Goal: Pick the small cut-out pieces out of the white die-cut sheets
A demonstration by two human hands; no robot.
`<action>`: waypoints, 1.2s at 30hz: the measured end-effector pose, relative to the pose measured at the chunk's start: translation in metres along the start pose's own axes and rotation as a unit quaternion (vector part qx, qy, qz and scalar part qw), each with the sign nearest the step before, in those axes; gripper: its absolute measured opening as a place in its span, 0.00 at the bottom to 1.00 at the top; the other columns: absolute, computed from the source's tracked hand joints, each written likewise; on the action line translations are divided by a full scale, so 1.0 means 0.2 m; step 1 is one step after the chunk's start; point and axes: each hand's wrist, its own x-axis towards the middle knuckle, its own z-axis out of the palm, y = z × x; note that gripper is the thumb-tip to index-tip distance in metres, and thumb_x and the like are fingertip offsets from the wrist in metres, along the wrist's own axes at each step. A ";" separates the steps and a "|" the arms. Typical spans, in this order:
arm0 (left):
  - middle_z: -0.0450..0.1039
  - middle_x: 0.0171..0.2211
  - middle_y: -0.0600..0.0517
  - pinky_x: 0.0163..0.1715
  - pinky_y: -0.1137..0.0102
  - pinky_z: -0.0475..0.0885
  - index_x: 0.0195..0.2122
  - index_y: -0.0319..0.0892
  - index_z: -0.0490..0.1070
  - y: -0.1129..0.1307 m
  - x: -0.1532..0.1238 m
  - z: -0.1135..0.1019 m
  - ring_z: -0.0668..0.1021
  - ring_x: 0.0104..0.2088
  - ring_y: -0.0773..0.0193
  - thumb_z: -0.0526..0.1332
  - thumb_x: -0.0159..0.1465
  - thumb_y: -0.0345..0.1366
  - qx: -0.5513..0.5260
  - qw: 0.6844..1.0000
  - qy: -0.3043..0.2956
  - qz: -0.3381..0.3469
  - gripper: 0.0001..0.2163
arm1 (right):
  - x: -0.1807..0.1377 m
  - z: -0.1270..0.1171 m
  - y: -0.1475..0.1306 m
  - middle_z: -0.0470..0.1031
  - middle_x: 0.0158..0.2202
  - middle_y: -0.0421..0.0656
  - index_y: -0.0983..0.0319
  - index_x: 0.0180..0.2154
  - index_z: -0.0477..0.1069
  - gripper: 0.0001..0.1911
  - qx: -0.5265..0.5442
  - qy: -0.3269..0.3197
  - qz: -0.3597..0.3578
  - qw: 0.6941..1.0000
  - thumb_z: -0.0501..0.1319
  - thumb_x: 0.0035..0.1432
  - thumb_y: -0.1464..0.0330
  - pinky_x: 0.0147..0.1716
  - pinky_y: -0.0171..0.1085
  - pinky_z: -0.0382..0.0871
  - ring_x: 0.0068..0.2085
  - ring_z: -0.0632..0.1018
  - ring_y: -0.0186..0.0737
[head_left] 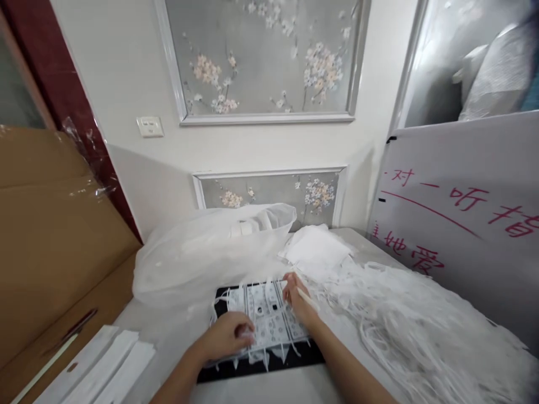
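Note:
A white perforated sheet [269,317] with thin strips fraying from its edges lies on a black mat [295,359] in front of me. My left hand [229,335] rests on the sheet's near left part, fingers curled and pressing it down. My right hand [297,300] is at the sheet's far right edge, fingers pinched, with a thin white stick-like tool [309,299] held in it.
A big heap of thin white strips [404,325] spreads to the right. A filled translucent plastic bag [202,252] lies behind the mat. Cardboard [50,235] leans at left, white flat cards [105,362] lie at near left, and a whiteboard with red writing [463,213] stands at right.

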 end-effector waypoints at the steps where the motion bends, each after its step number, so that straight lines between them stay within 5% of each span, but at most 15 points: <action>1: 0.69 0.26 0.52 0.31 0.64 0.63 0.32 0.46 0.76 0.01 -0.01 -0.01 0.70 0.28 0.60 0.66 0.58 0.45 -0.001 1.000 -0.003 -0.009 0.09 | -0.01 0.01 -0.01 0.69 0.24 0.37 0.53 0.44 0.66 0.24 0.028 0.015 0.016 0.999 0.45 0.65 0.44 0.19 0.38 0.56 0.18 0.64 0.39; 3: 0.61 0.21 0.54 0.27 0.66 0.57 0.21 0.41 0.67 0.02 -0.02 -0.05 0.64 0.25 0.64 0.64 0.59 0.48 -0.004 1.000 0.006 -0.022 0.17 | -0.04 0.02 -0.04 0.69 0.29 0.37 0.55 0.50 0.62 0.29 0.064 0.017 0.017 0.998 0.42 0.65 0.41 0.18 0.35 0.54 0.18 0.62 0.34; 8: 0.51 0.18 0.57 0.25 0.70 0.51 0.17 0.41 0.55 -0.04 -0.06 -0.19 0.59 0.22 0.69 0.62 0.58 0.45 0.076 0.992 -0.006 -0.105 0.20 | -0.10 0.03 -0.13 0.67 0.25 0.35 0.58 0.36 0.63 0.25 0.010 -0.019 0.014 1.000 0.49 0.64 0.43 0.22 0.33 0.62 0.22 0.66 0.33; 12: 0.65 0.24 0.54 0.30 0.69 0.60 0.24 0.42 0.63 -0.12 -0.08 -0.28 0.68 0.29 0.62 0.58 0.51 0.28 0.139 0.979 0.045 -0.142 0.04 | -0.15 0.07 -0.20 0.75 0.27 0.39 0.60 0.35 0.71 0.21 -0.042 -0.143 0.031 0.988 0.58 0.62 0.49 0.29 0.35 0.71 0.26 0.75 0.35; 17: 0.73 0.49 0.48 0.52 0.60 0.67 0.42 0.46 0.75 -0.08 -0.08 -0.30 0.72 0.51 0.53 0.53 0.46 0.20 0.190 0.974 0.117 -0.041 0.24 | -0.21 0.13 -0.26 0.82 0.32 0.45 0.62 0.45 0.79 0.23 -0.001 -0.187 0.100 0.977 0.67 0.54 0.53 0.38 0.42 0.78 0.33 0.82 0.44; 20: 0.72 0.55 0.52 0.57 0.61 0.66 0.39 0.47 0.78 -0.03 -0.08 -0.28 0.72 0.56 0.56 0.51 0.47 0.19 0.124 0.990 0.069 0.015 0.24 | -0.27 0.18 -0.28 0.83 0.33 0.45 0.61 0.47 0.80 0.24 0.007 -0.216 0.100 0.971 0.68 0.54 0.53 0.41 0.44 0.78 0.36 0.83 0.46; 26: 0.72 0.56 0.49 0.59 0.62 0.66 0.35 0.45 0.80 -0.05 -0.12 -0.26 0.73 0.57 0.55 0.58 0.56 0.28 0.032 0.993 -0.113 0.027 0.11 | -0.38 0.29 -0.27 0.83 0.35 0.45 0.61 0.43 0.82 0.19 -0.032 -0.276 0.055 0.959 0.67 0.55 0.55 0.34 0.39 0.75 0.33 0.80 0.41; 28: 0.71 0.57 0.48 0.62 0.61 0.63 0.38 0.45 0.79 -0.08 -0.14 -0.26 0.71 0.59 0.54 0.62 0.60 0.38 0.019 0.992 -0.118 0.026 0.08 | -0.39 0.31 -0.27 0.83 0.35 0.45 0.60 0.41 0.82 0.16 -0.047 -0.279 0.037 0.959 0.67 0.56 0.57 0.34 0.38 0.75 0.33 0.80 0.40; 36: 0.58 0.66 0.47 0.67 0.53 0.52 0.47 0.46 0.75 -0.15 -0.16 -0.19 0.57 0.68 0.45 0.69 0.52 0.57 0.031 0.993 -0.111 0.032 0.26 | -0.41 0.33 -0.28 0.81 0.32 0.42 0.60 0.38 0.80 0.12 -0.064 -0.304 -0.023 0.950 0.68 0.58 0.59 0.28 0.35 0.71 0.29 0.77 0.36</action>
